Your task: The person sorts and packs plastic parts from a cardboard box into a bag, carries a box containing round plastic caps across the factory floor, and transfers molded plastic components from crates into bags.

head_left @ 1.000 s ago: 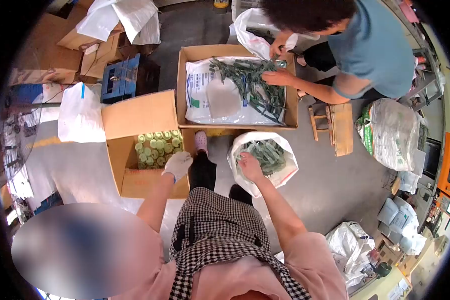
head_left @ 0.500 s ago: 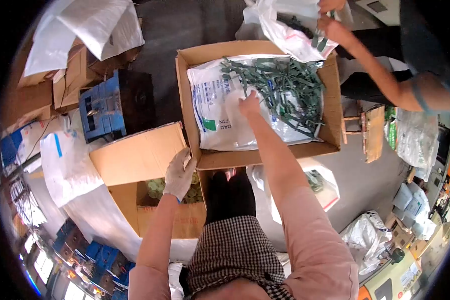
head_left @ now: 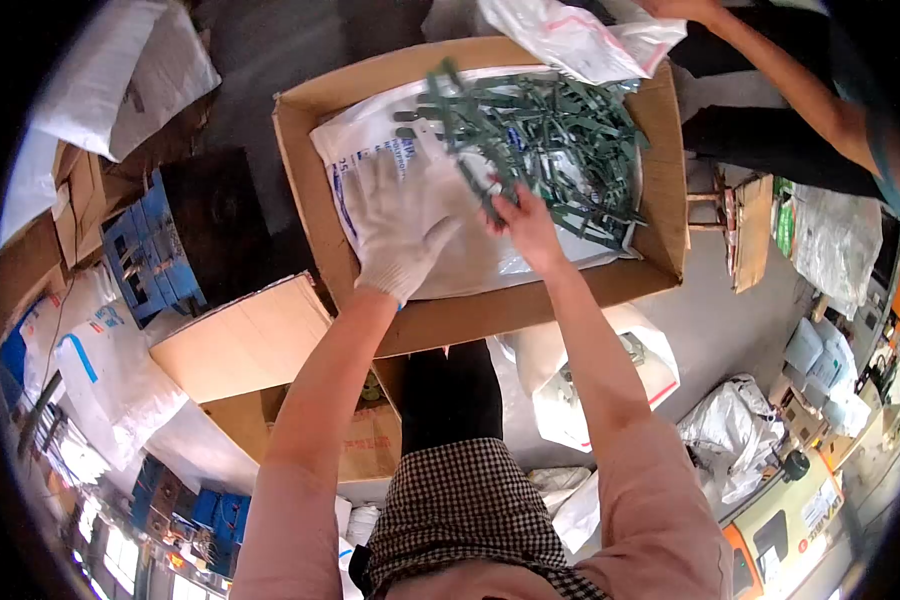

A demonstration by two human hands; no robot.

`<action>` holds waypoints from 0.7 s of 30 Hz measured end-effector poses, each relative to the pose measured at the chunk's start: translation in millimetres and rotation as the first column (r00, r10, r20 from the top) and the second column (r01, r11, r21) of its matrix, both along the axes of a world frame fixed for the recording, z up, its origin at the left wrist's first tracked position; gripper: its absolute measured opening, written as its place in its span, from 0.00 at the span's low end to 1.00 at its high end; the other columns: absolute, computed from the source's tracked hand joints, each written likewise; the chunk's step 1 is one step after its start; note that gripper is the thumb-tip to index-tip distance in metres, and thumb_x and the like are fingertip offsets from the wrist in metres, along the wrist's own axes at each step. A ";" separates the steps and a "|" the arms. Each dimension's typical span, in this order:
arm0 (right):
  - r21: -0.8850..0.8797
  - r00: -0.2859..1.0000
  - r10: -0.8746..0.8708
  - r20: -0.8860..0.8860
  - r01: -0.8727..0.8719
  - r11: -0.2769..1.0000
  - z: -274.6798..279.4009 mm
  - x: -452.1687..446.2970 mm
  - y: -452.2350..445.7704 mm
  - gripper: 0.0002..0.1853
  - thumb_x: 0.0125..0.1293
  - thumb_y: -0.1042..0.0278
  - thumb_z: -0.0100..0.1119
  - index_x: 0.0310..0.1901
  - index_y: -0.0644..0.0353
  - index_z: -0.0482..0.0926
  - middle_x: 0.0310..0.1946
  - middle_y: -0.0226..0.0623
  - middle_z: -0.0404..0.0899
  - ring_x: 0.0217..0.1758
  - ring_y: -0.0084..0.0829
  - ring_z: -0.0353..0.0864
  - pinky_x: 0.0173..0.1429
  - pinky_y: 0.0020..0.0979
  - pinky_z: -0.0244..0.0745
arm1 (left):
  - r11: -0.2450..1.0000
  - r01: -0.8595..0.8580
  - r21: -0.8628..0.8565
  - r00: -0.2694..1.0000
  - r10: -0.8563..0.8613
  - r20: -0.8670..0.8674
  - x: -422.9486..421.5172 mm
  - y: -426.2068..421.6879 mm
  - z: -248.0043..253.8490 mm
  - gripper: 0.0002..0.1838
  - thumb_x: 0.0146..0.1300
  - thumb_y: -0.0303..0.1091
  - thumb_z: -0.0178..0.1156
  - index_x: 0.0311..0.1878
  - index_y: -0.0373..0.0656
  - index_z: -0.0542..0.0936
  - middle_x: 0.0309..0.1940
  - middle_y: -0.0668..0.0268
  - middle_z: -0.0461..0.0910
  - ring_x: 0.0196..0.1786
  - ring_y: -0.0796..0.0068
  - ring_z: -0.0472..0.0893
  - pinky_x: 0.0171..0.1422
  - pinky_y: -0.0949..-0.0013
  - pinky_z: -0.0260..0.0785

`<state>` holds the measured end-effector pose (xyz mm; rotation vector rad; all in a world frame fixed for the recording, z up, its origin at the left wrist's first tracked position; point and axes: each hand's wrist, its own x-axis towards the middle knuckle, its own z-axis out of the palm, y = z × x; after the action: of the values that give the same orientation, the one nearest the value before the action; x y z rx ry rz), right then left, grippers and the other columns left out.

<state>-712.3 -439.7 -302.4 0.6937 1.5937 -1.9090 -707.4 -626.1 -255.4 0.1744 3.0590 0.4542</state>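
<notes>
My left hand [head_left: 398,225], in a white knit glove, is spread over the left part of the white printed bag [head_left: 355,170] lining the big cardboard box [head_left: 530,300]. Bare and bent, my right hand [head_left: 523,228] has its fingers closed around a green plastic strip [head_left: 475,165] that slants up and left, blurred by motion. Beside it, at the right of the bag, lies a loose pile of green strips [head_left: 590,150].
A smaller cardboard box [head_left: 245,345] with a raised flap is at lower left, a white sack [head_left: 565,405] below the big box. Blue metal blocks [head_left: 155,250] sit at left. A co-worker's arm [head_left: 790,75] reaches in at upper right, beside a white bag [head_left: 585,40].
My left hand has gone from the smaller box's flap up over the big box and spread. My right hand has closed on a green strip. The view has shifted.
</notes>
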 end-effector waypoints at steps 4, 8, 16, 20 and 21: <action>-0.032 0.980 0.193 0.042 -0.192 0.981 39.6 30.5 27.5 0.18 0.71 0.70 0.46 0.61 0.61 0.65 0.31 0.32 0.77 0.28 0.20 0.72 0.31 0.23 0.69 | 0.982 0.099 0.158 0.995 -0.097 -0.019 -32.1 49.0 11.2 0.28 0.63 0.52 0.51 0.58 0.39 0.71 0.55 0.51 0.71 0.58 0.51 0.68 0.61 0.48 0.57; 0.389 0.942 0.304 -0.139 -0.231 0.892 59.6 32.3 48.3 0.39 0.59 0.65 0.64 0.68 0.58 0.54 0.44 0.43 0.74 0.43 0.35 0.75 0.47 0.32 0.72 | 0.841 -0.068 0.537 0.966 -0.079 0.247 -39.7 65.0 -1.7 0.18 0.65 0.48 0.50 0.38 0.41 0.79 0.31 0.64 0.79 0.36 0.65 0.78 0.39 0.65 0.70; 0.443 0.815 0.515 -0.266 -0.371 0.816 27.2 20.9 90.0 0.50 0.39 0.65 0.74 0.66 0.57 0.58 0.61 0.52 0.64 0.68 0.46 0.60 0.69 0.42 0.57 | 0.502 -0.347 0.793 0.831 -0.228 0.508 -14.4 108.2 -18.4 0.12 0.67 0.39 0.51 0.34 0.41 0.78 0.33 0.65 0.80 0.31 0.76 0.80 0.27 0.71 0.69; 0.645 0.683 0.633 0.364 -0.675 0.357 8.2 24.7 98.7 0.48 0.38 0.60 0.75 0.63 0.61 0.60 0.62 0.53 0.63 0.69 0.44 0.59 0.67 0.46 0.58 | 0.890 0.271 0.368 0.914 -0.357 0.192 -19.3 109.9 -31.0 0.10 0.63 0.35 0.50 0.32 0.42 0.77 0.31 0.61 0.77 0.34 0.66 0.78 0.33 0.64 0.70; 0.641 0.677 0.638 0.366 -0.681 0.355 -9.9 30.2 99.9 0.48 0.38 0.60 0.75 0.63 0.61 0.60 0.62 0.53 0.63 0.69 0.44 0.59 0.67 0.46 0.58 | 0.911 0.381 0.160 0.903 -0.403 0.146 -20.5 110.1 -31.7 0.06 0.57 0.31 0.51 0.32 0.41 0.76 0.27 0.60 0.74 0.35 0.60 0.76 0.39 0.61 0.70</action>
<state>-682.1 -339.9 -312.3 0.2622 2.1772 -0.5712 -727.9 -516.0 -287.1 0.7020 2.7200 0.5983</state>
